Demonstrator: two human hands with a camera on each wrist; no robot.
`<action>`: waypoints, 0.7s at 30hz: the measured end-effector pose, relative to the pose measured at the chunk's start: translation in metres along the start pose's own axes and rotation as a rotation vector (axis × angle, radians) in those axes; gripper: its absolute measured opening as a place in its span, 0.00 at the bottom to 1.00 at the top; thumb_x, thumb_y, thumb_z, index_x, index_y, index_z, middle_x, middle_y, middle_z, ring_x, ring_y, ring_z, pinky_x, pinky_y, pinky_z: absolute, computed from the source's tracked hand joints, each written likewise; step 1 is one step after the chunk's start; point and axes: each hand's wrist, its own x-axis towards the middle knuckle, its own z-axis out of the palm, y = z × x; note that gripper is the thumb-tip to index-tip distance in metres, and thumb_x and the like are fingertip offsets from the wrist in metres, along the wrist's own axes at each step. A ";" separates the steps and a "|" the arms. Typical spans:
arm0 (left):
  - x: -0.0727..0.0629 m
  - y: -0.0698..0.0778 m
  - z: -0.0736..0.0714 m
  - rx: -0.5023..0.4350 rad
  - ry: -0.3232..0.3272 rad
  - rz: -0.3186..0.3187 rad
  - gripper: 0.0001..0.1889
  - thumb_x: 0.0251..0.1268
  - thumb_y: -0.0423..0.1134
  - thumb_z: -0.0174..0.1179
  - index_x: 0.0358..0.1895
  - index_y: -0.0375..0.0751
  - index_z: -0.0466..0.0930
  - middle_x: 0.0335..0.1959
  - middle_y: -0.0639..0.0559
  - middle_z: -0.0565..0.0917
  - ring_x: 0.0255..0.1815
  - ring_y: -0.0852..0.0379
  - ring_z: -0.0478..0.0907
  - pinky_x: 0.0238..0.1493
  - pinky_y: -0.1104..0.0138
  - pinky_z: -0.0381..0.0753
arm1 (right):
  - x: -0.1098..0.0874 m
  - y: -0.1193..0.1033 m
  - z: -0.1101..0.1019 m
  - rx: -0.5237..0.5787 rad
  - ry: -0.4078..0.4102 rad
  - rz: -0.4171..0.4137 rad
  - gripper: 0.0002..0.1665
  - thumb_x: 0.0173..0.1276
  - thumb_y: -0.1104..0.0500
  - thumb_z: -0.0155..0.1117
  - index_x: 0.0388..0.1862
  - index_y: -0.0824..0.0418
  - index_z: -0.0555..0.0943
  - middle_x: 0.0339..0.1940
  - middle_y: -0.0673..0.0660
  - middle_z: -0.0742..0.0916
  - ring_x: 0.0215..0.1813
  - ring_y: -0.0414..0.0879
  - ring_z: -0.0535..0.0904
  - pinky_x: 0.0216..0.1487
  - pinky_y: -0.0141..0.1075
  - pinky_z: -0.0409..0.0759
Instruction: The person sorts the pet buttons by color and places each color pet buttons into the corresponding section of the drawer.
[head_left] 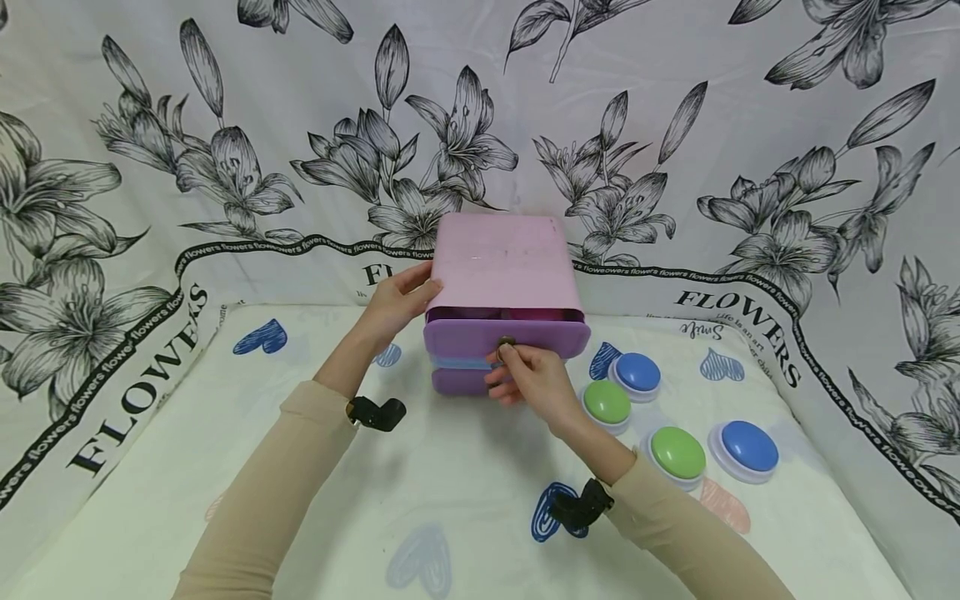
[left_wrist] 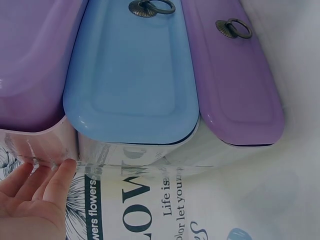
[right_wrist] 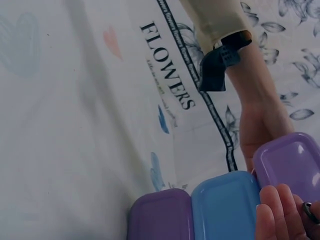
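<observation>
A small drawer cabinet with a pink top (head_left: 506, 260) stands at the middle of the cloth. Its top purple drawer (head_left: 463, 338) juts out a little, with a dark gap above its front. The blue drawer (left_wrist: 132, 75) and the lower purple drawer (left_wrist: 242, 82) sit closed below it. My right hand (head_left: 536, 382) pinches the bronze ring pull (right_wrist: 310, 212) of the top drawer between thumb and finger. My left hand (head_left: 395, 304) rests its fingertips against the cabinet's left side; its extended fingers (left_wrist: 59, 185) show in the left wrist view. What lies in the top drawer is mostly hidden.
Right of the cabinet are two blue push buttons, one nearer the cabinet (head_left: 637, 372) and one farther right (head_left: 750, 445), and two green ones, a back one (head_left: 607, 402) and a front one (head_left: 678, 452). Flower-printed cloth (head_left: 337, 158) rises behind the cabinet.
</observation>
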 end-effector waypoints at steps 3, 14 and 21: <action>0.002 -0.003 -0.001 -0.022 -0.003 0.001 0.31 0.66 0.42 0.55 0.70 0.43 0.56 0.70 0.49 0.60 0.67 0.54 0.63 0.64 0.60 0.69 | 0.002 -0.001 0.000 0.004 -0.001 -0.002 0.23 0.71 0.48 0.50 0.44 0.66 0.82 0.29 0.58 0.87 0.27 0.47 0.85 0.30 0.39 0.85; 0.019 -0.023 -0.005 -0.030 0.027 0.017 0.31 0.63 0.47 0.58 0.69 0.49 0.60 0.69 0.54 0.63 0.64 0.58 0.67 0.61 0.64 0.73 | 0.011 -0.003 0.000 0.005 0.012 0.003 0.24 0.71 0.46 0.51 0.44 0.65 0.82 0.30 0.57 0.87 0.27 0.47 0.85 0.31 0.39 0.85; 0.018 -0.022 -0.005 -0.029 0.035 0.017 0.32 0.62 0.47 0.59 0.69 0.49 0.61 0.68 0.54 0.64 0.63 0.59 0.69 0.58 0.67 0.75 | 0.015 -0.003 0.001 0.021 0.013 -0.035 0.24 0.71 0.46 0.50 0.44 0.65 0.82 0.29 0.58 0.87 0.27 0.47 0.85 0.29 0.39 0.85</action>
